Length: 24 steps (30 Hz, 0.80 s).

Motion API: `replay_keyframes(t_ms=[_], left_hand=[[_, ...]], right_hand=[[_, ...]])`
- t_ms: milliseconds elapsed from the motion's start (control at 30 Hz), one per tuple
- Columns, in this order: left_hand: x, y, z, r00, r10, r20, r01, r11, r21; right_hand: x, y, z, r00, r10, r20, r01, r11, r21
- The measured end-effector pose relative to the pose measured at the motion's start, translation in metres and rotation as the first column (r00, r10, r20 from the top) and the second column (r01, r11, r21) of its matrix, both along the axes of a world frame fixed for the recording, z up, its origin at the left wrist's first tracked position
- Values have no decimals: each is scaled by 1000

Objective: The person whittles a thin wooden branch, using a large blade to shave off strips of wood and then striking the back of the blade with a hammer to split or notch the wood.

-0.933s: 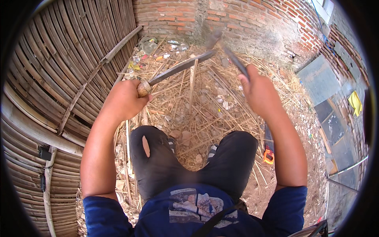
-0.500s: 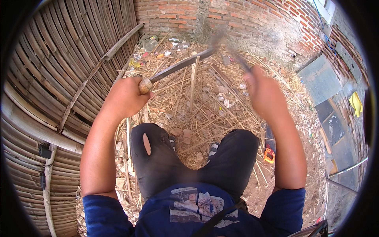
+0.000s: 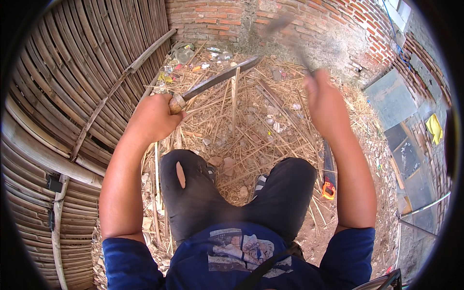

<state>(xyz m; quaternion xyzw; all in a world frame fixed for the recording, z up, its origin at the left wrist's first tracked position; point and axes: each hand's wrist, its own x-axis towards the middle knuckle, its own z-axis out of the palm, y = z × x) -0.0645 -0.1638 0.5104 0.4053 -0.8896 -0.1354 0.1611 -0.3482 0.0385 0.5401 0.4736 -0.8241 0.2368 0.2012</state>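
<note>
My left hand (image 3: 155, 118) is wrapped round the wooden handle of a machete (image 3: 220, 78). The blade points up and away to the right, crossing the top of an upright thin strip of bamboo (image 3: 234, 102); whether it has bitten in, I cannot make out. My right hand (image 3: 327, 104) grips the dark handle of what looks like a hammer (image 3: 277, 25). Its head is smeared by motion and hangs above the machete's tip, apart from it. Both hands are held out ahead of my knees.
Bamboo scraps and straw (image 3: 256, 140) cover the ground. A handsaw (image 3: 329, 189) with an orange and black handle lies beside my right knee. A bamboo wall (image 3: 87, 82) stands on the left, a brick wall (image 3: 208, 21) at the far side, grey panels (image 3: 391, 99) on the right.
My right hand has risen slightly, and the hammer head has swung up away from the machete's tip. My left hand and the machete have hardly moved.
</note>
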Motion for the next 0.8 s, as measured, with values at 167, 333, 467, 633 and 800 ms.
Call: replay_keyframes(t_ms=[167, 333, 467, 633, 800], left_hand=[[5, -1, 1, 1000, 28, 8, -28, 1000, 0], [7, -1, -5, 1000, 6, 20, -5, 999, -37], [-1, 0, -5, 998, 5, 63, -1, 998, -59], [-4, -7, -24, 993, 12, 114, -7, 999, -45], [-1, -5, -27, 987, 69, 143, -70, 998, 0]], right_hand=[[5, -5, 15, 989, 2, 150, -42, 963, 266], [6, 4, 31, 983, 105, 147, -85, 987, -138], [0, -9, -20, 986, 48, 161, -51, 999, 10], [-3, -12, -33, 980, 75, 184, -122, 958, 260], [10, -8, -6, 940, 187, 286, -166, 981, -99]])
